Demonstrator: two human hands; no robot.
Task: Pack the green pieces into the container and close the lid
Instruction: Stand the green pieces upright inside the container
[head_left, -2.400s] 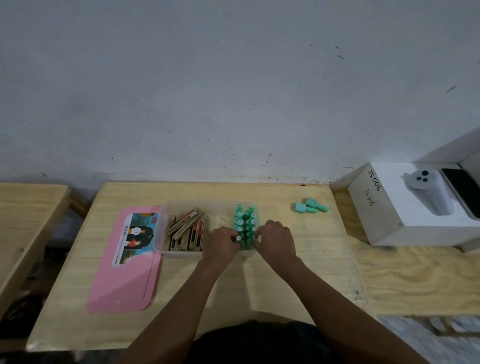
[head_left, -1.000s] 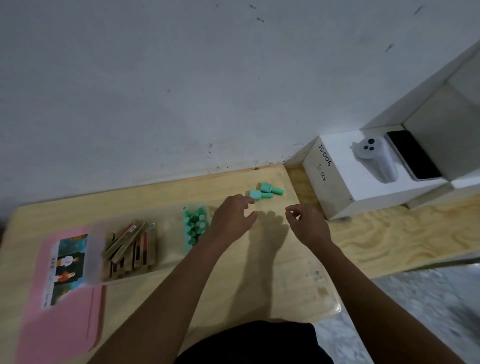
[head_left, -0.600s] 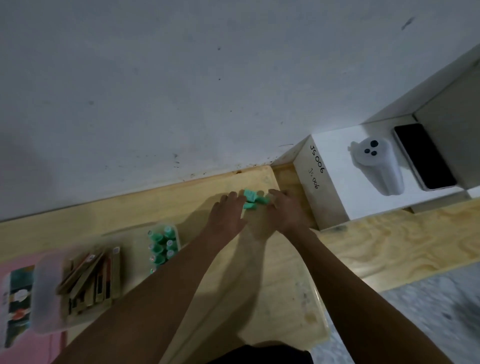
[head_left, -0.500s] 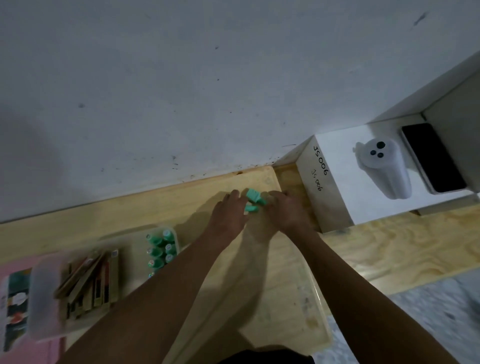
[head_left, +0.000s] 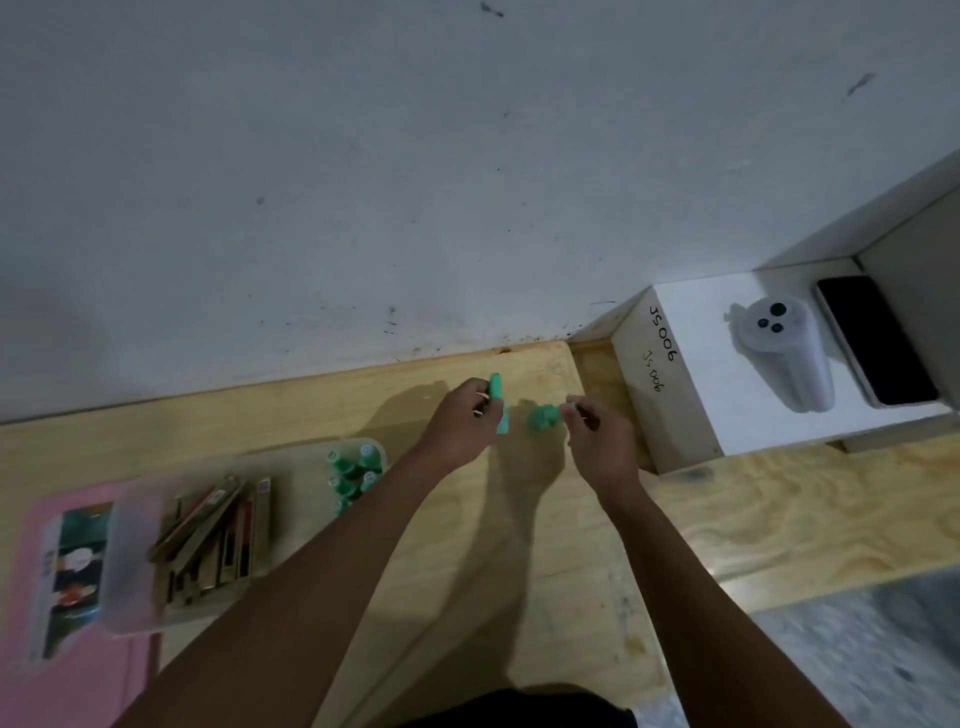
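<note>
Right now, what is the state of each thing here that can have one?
Clear plastic container: open, partly filled.
Pink flat lid: off, lying left of the container.
Left hand: grips green plastic pieces.
Right hand: pinches one green piece.
Black phone: screen dark.

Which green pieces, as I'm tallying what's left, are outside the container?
The left hand grips one green piece, the right hand pinches a second piece; the packed pieces sit in the container.

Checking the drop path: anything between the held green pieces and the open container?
Nothing visible. Left hand holds a green piece, right hand a second green piece, over bare table. The container sits open to their left; its pink lid lies beyond it, off the path.
</note>
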